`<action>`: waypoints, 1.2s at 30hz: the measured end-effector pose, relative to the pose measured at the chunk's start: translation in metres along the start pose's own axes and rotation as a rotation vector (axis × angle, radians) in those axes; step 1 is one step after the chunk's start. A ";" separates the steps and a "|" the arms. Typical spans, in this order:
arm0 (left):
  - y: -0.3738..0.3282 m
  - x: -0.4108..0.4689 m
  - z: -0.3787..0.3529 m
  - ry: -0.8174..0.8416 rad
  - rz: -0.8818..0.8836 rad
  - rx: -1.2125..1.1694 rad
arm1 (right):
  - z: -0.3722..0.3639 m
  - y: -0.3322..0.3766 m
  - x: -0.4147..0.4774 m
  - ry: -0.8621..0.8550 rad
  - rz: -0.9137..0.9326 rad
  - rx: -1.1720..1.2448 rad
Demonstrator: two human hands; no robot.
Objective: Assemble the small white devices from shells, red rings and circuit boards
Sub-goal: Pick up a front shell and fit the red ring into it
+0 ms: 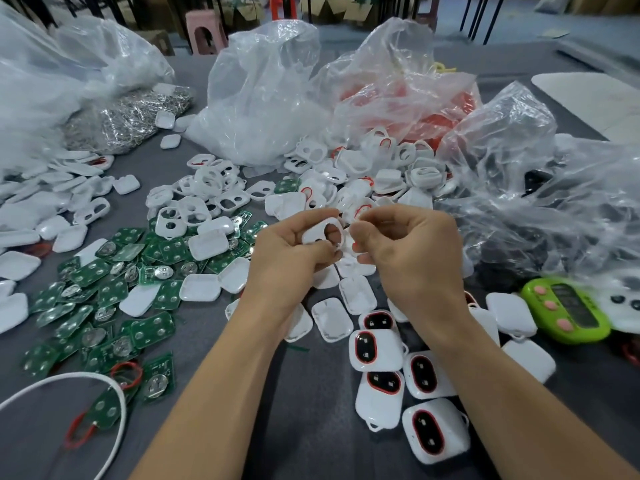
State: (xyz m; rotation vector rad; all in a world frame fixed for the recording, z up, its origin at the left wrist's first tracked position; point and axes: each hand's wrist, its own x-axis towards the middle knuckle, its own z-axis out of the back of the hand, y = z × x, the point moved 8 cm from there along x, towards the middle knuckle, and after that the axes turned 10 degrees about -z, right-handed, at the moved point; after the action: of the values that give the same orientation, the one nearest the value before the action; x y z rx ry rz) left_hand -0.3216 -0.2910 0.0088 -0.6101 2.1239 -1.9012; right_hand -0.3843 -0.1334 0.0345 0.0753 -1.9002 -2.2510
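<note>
Two bare forearms are seen entering over the near edge of the desk (311, 427), which is covered in grey cloth. At the near left corner a white cord (119, 403) is looped, with a loose red ring (126, 374) lying on circuit boards just beyond it. Right of the middle, close to the near edge, a cluster of assembled devices (377, 349) is laid face up, each white with a red-rimmed dark oval.

Toward the left edge a wide scatter of green circuit boards (152, 329) is spread, mixed with plain white back shells (201, 287). Near the right edge a lime-green gadget (568, 313) with pink buttons is lying.

Above the middle of the desk a white front shell (320, 230) with an oval opening is gripped by the left hand (287, 258), whose fingers are curled around it; a fingertip is visible through the opening. The right hand (412, 251) is held just beside it, fingers curled and thumb tip pressed to forefinger close to the shell's edge. Whether anything is pinched there cannot be told.

Behind the hands more open front shells (204, 183) are heaped, some already fitted with red rings. Along the far side several plastic bags are slumped: one of metal clips (128, 119) toward the far left, a clear bag (263, 98) at the middle, a bag of red parts (408, 98) next to it, and a crinkled bag (519, 188) at the right. A pink stool (204, 29) is seen past the far edge.
</note>
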 end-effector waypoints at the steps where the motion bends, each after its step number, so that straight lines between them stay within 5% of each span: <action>1: 0.000 0.001 0.000 -0.005 0.004 -0.027 | 0.001 0.001 0.000 -0.025 0.010 -0.019; 13: -0.013 -0.005 -0.001 -0.092 -0.217 0.158 | 0.001 0.008 -0.005 -0.066 0.070 -0.020; 29: -0.002 -0.004 -0.011 -0.035 -0.158 0.135 | 0.004 -0.001 -0.001 -0.114 0.026 -0.007; 36: -0.001 -0.002 -0.015 0.003 -0.166 0.113 | 0.000 0.010 -0.007 -0.104 0.116 -0.208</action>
State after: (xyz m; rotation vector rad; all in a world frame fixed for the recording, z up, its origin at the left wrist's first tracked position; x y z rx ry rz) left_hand -0.3265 -0.2772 0.0112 -0.7816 2.0059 -2.0929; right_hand -0.3759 -0.1341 0.0437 -0.1810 -1.6583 -2.3985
